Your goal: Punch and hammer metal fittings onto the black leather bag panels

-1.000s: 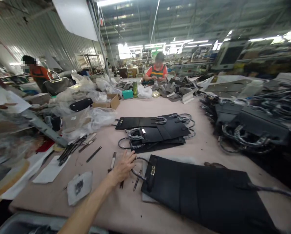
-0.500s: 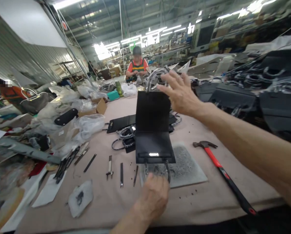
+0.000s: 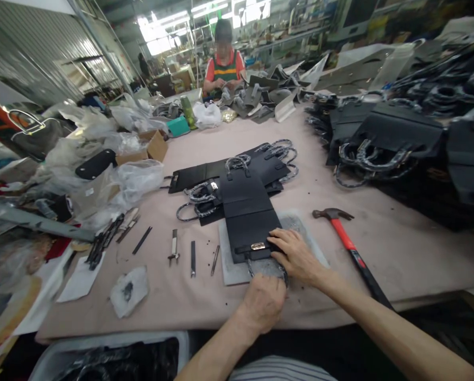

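Note:
A black handbag panel point(image 3: 247, 198) lies unfolded lengthwise, its near end over a pale grey slab point(image 3: 231, 275) and its far end over other black bag pieces. A gold-coloured clasp plate point(image 3: 258, 246) sits on a strap near its close edge. My left hand point(image 3: 262, 301) is closed round the wrapped near handle point(image 3: 251, 267). My right hand point(image 3: 296, 256) rests its extended fingers on the panel's right edge beside the clasp; its fingertips touch the leather. The far wrapped handle point(image 3: 239, 164) lies loose.
A red-handled claw hammer point(image 3: 343, 235) lies at right. Several slim metal tools, including a punch point(image 3: 215, 260), lie left of the slab. Black bags point(image 3: 399, 127) are heaped at right. Plastic wrap and a cardboard box point(image 3: 156, 145) stand left. A co-worker point(image 3: 223, 66) sits opposite.
The panel was held upright and now lies down on the table. My right hand has come from beside the far handle to the panel's near right edge. My left hand keeps the near handle.

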Demonstrator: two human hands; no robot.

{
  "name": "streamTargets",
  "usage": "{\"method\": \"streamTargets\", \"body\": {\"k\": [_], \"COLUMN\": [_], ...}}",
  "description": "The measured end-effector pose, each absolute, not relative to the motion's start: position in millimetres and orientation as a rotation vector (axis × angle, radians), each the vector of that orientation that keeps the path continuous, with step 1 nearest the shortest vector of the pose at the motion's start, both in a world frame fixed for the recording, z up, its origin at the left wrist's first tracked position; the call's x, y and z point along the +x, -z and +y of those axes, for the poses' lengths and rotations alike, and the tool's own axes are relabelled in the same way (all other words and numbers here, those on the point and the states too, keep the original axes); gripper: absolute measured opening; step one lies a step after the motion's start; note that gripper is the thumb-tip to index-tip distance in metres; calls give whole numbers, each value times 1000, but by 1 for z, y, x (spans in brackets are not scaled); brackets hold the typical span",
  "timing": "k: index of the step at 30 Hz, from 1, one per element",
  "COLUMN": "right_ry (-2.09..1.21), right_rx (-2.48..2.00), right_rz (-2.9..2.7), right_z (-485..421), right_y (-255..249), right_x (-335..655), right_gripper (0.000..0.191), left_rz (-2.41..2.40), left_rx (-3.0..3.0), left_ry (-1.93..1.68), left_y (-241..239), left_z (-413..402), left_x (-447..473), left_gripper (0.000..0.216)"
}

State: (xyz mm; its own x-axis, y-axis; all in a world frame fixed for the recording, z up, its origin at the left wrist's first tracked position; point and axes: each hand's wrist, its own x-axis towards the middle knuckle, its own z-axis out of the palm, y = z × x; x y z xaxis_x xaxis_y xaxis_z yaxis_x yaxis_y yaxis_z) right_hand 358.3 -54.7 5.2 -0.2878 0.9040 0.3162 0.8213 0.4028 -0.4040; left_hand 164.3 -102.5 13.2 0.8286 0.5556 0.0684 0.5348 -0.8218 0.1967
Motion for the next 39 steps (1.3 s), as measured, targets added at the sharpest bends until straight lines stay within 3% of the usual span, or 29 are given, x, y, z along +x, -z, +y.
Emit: {"method": "streamTargets", "body": {"k": [12,19,23,27,32,36,39], "right_ry": [-267,-253,-212,-178,-156,-119,-120], "right_rx": [-1464,-1419,-1390,-1375,-1374,-1350,-1357], "right_rz": [-2010,-2010,-1981,-1958,-1953,-1967,-1960], "right_z": [-49,-52,-54,-52,-51,-48,-49], "right_y": [-1,6,17,24,29,34,31], "right_x": [342,348,348,348,349,350,349], "right_gripper": [13,16,21,23,24,24,23], "left_rz": [979,983,890,1440,2331,2453,2394], "left_rx": [2773,2703,2661,2474,1943,1582,1481], "left_ry": [-201,-192,-403,-671,-473,-160,-112], "left_y": [-2,-14,-33,-47,-56,-59,-57], "left_z": [-117,-118,-115,-90,-31,12,37], "left_x": [175,179,156,102,12,-36,-52], "left_gripper": [8,18,29,20,16,30,28]}}
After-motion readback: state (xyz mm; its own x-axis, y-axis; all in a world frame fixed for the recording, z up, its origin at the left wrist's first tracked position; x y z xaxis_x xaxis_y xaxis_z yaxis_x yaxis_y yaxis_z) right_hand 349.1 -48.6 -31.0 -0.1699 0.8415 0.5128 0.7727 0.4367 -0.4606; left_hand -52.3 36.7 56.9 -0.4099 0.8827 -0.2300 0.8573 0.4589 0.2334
